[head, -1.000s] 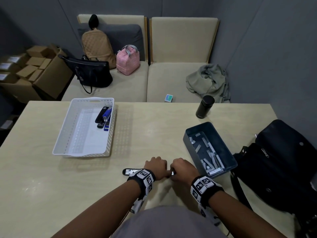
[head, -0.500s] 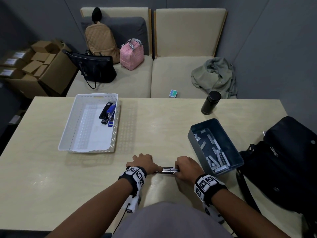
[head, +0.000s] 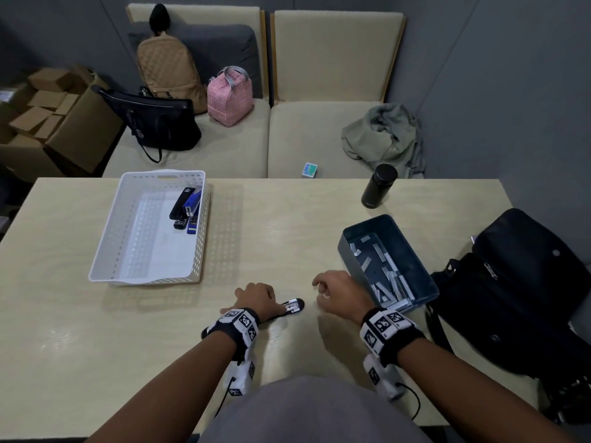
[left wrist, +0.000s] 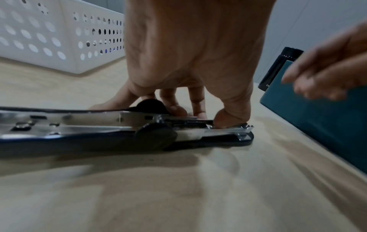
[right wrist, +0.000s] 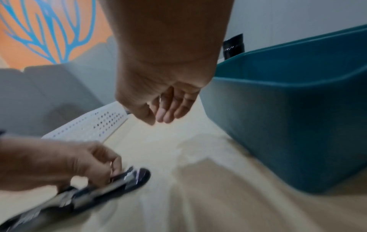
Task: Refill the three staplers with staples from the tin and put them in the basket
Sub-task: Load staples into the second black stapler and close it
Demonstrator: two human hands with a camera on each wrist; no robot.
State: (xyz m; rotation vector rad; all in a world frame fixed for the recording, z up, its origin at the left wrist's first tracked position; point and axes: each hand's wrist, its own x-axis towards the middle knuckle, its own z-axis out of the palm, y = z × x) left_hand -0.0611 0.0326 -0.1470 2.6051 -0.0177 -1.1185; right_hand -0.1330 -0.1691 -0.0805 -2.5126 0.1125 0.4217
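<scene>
An opened stapler (head: pixel 293 306) lies flat on the table near its front edge, its metal magazine (left wrist: pixel 95 124) facing up. My left hand (head: pixel 263 298) grips it, thumb (left wrist: pixel 228 119) and fingertips pinching the magazine's front end. My right hand (head: pixel 335 287) hovers to the right, apart from the stapler, fingers (right wrist: pixel 168 109) loosely curled and empty, beside the blue tin (head: pixel 347 255). Loose staple strips (head: pixel 390 278) lie in the tin. A black stapler (head: pixel 181 203) and a blue stapler (head: pixel 193 214) rest in the white basket (head: pixel 107 247) at the left.
A black bottle (head: pixel 377 186) stands behind the tin. A black bag (head: pixel 518 295) lies on the table's right edge. Beyond the table a bench holds several bags, a grey cloth (head: pixel 383 135) and a small box (head: pixel 309 170). Cardboard boxes (head: pixel 48 123) stand far left.
My right hand let go of the stapler's end and moved right and up toward the tin. The left hand stays on the stapler, whose front end now shows.
</scene>
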